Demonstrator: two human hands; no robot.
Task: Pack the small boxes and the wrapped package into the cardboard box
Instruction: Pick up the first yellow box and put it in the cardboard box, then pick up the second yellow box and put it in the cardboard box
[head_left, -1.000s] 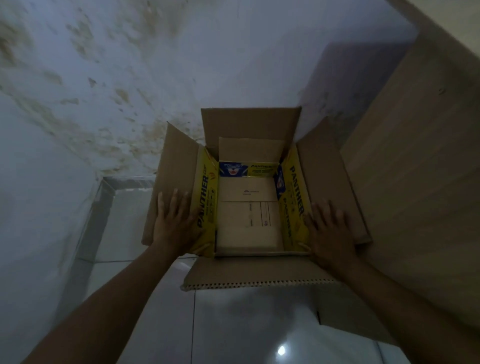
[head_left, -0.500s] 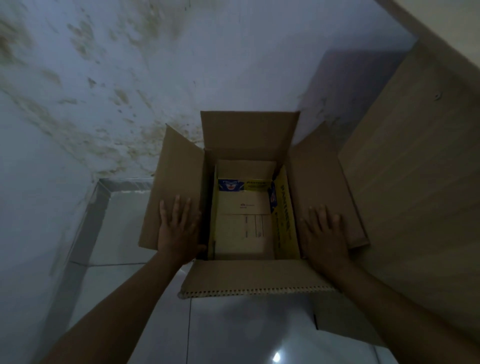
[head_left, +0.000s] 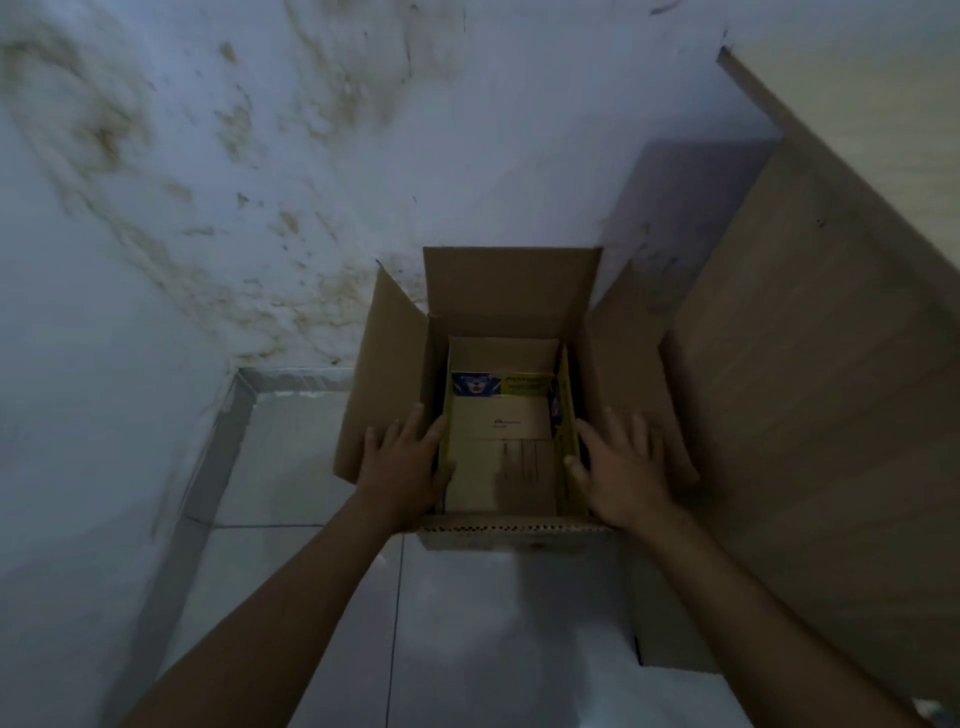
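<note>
An open brown cardboard box (head_left: 511, 288) stands on the white tiled floor against the wall, its four flaps spread outward. Inside it lies a flat tan box with a printed label (head_left: 501, 452). Yellow boxes stand upright along the inner walls: one along the right (head_left: 566, 415), a thin edge on the left, and a blue and yellow one (head_left: 498, 383) across the back. My left hand (head_left: 402, 462) lies flat on the left flap with fingers spread. My right hand (head_left: 621, 470) lies flat on the right flap, thumb at the box's rim. No wrapped package is visible.
A stained white wall (head_left: 260, 182) rises behind the box. A light wooden panel (head_left: 810, 364) stands close on the right, touching the right flap. A grey skirting strip (head_left: 208, 467) runs along the floor at the left. White floor tiles (head_left: 493, 623) stretch toward me.
The yellow side boxes have gone from leaning outward to standing upright deep inside the carton. My hands have stayed flat on the side flaps, and the view has pulled back slightly.
</note>
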